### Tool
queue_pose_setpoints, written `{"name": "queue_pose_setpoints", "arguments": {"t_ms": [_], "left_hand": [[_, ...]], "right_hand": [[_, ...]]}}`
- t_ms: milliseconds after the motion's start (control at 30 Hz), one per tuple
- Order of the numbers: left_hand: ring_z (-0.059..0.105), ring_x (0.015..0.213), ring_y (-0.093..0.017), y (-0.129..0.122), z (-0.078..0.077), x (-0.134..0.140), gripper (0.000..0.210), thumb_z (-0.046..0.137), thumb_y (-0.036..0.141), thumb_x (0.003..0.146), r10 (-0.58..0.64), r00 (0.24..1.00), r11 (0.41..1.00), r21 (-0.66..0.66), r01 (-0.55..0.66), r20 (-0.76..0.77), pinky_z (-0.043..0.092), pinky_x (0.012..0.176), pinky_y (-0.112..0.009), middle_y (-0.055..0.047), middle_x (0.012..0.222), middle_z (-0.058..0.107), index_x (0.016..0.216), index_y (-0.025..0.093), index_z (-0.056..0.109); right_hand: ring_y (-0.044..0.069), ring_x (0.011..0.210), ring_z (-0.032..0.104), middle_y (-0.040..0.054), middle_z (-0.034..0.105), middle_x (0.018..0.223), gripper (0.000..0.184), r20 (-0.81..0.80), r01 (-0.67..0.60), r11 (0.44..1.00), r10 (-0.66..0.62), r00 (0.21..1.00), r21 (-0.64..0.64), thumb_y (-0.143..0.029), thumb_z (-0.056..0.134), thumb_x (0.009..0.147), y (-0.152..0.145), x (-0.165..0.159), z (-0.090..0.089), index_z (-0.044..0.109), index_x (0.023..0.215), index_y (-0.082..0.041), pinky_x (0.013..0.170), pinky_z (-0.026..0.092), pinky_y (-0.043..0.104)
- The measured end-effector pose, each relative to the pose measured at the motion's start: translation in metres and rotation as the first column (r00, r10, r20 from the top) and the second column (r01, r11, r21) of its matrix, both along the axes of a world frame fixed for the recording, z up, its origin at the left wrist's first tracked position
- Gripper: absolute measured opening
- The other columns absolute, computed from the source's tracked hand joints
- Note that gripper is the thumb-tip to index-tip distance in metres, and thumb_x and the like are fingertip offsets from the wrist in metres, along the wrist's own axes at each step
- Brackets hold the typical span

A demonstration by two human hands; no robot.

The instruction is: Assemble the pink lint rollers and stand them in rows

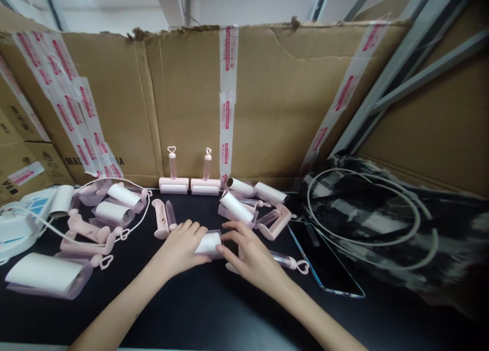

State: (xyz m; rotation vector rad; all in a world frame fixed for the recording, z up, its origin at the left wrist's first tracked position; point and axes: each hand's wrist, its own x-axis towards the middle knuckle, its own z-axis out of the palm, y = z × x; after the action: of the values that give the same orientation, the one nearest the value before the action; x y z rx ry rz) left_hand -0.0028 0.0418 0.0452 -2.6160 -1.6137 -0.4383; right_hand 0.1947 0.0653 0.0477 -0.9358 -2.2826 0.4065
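A white lint roller paper roll point(208, 244) in a translucent cover lies low over the black table, in front of me. My left hand point(186, 245) is closed around its left end. At the other end is my right hand point(242, 246), fingers apart, with the thumb tip at the roll's edge. Partly hidden beneath my right hand is a clear lint roller handle point(284, 260) with a pink heart-shaped ring. Just beyond my left hand stand a pink roller frame point(160, 219) and a clear purplish handle tube point(170, 215).
Two assembled lint rollers point(173, 185) stand against the cardboard box point(191, 101). Loose rolls point(237, 208) and pink parts lie behind my right hand; more rolls point(44, 273) and frames point(86, 228) sit left. A phone point(330, 262), coiled cable point(416, 218) and black plastic are right.
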Motion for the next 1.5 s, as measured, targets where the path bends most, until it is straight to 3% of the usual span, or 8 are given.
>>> {"name": "queue_pose_setpoints", "arguments": {"t_ms": [300,467,633,833,933,1067,1267,1500], "left_hand": [[0.054,0.099,-0.024,-0.004,0.017,-0.003,0.038,0.056,0.046,0.080,0.010,0.908,0.999,0.036,-0.028,0.419,0.044,0.083,-0.036,-0.005,0.104,0.060,0.109,0.022,0.051],[0.060,0.093,-0.023,-0.006,0.023,-0.015,0.040,0.053,0.041,0.082,0.072,0.854,0.928,0.278,-0.246,0.515,0.046,0.079,-0.034,-0.008,0.104,0.061,0.114,0.018,0.044],[0.063,0.090,-0.026,-0.005,0.022,-0.018,0.037,0.054,0.038,0.079,0.213,0.881,0.862,0.343,-0.373,0.423,0.048,0.075,-0.034,-0.008,0.098,0.064,0.110,0.018,0.047],[0.063,0.095,-0.026,-0.006,0.024,-0.013,0.047,0.055,0.038,0.077,0.272,0.871,0.875,0.272,-0.401,0.409,0.049,0.077,-0.034,-0.007,0.111,0.063,0.118,0.020,0.044],[0.063,0.095,-0.026,-0.007,0.023,-0.011,0.044,0.053,0.040,0.079,0.295,0.869,0.880,0.241,-0.408,0.396,0.048,0.076,-0.035,-0.007,0.108,0.064,0.117,0.021,0.045],[0.064,0.088,-0.026,-0.007,0.019,-0.008,0.040,0.050,0.043,0.081,0.317,0.883,0.905,0.170,-0.391,0.345,0.049,0.068,-0.033,-0.005,0.101,0.066,0.115,0.023,0.047],[0.063,0.089,-0.026,-0.008,0.018,-0.006,0.035,0.049,0.036,0.083,0.284,0.892,0.928,0.135,-0.348,0.352,0.049,0.066,-0.033,-0.006,0.103,0.065,0.114,0.022,0.043],[0.063,0.091,-0.026,-0.007,0.013,-0.008,0.036,0.051,0.035,0.082,0.212,0.903,0.935,0.190,-0.298,0.374,0.050,0.068,-0.033,-0.006,0.104,0.065,0.114,0.021,0.043]], "right_hand": [[0.022,0.104,0.055,0.0080,0.060,0.106,0.021,-0.292,-0.197,0.967,0.144,0.946,-0.161,-0.033,0.053,0.086,0.019,0.000,0.033,0.064,0.099,-0.021,0.091,0.043,0.038],[0.020,0.095,0.054,0.0075,0.056,0.100,0.013,0.236,-0.354,0.935,0.335,0.912,0.039,-0.020,0.056,0.083,0.041,-0.012,0.060,0.066,0.091,-0.019,0.086,0.043,0.036],[0.024,0.098,0.054,0.0091,0.058,0.104,0.016,0.509,-0.497,0.867,0.439,0.740,-0.025,-0.012,0.069,0.067,0.054,-0.043,0.036,0.073,0.082,-0.019,0.084,0.043,0.036],[0.020,0.097,0.056,0.0075,0.059,0.106,0.008,0.406,-0.502,0.864,0.476,0.780,-0.046,-0.016,0.067,0.072,0.050,-0.038,0.032,0.068,0.079,-0.017,0.085,0.045,0.030],[0.017,0.084,0.062,0.0066,0.064,0.096,0.014,-0.006,-0.333,0.933,0.336,0.942,-0.136,-0.029,0.061,0.080,0.048,-0.025,0.033,0.061,0.084,-0.016,0.076,0.050,0.031],[0.018,0.077,0.066,0.0069,0.068,0.089,0.030,-0.441,-0.158,0.950,0.025,0.897,-0.268,-0.044,0.049,0.087,0.043,-0.029,0.023,0.055,0.099,-0.017,0.070,0.054,0.034],[0.022,0.128,0.038,0.0052,0.044,0.138,0.040,-0.506,-0.342,0.905,0.177,0.844,-0.253,-0.035,0.049,0.088,0.013,-0.048,0.016,0.049,0.127,-0.024,0.108,0.028,0.043],[0.027,0.130,0.034,0.0073,0.039,0.142,0.055,-0.405,-0.378,0.920,0.307,0.861,-0.106,-0.030,0.058,0.083,0.001,-0.041,0.015,0.040,0.135,-0.025,0.109,0.024,0.049]]}}
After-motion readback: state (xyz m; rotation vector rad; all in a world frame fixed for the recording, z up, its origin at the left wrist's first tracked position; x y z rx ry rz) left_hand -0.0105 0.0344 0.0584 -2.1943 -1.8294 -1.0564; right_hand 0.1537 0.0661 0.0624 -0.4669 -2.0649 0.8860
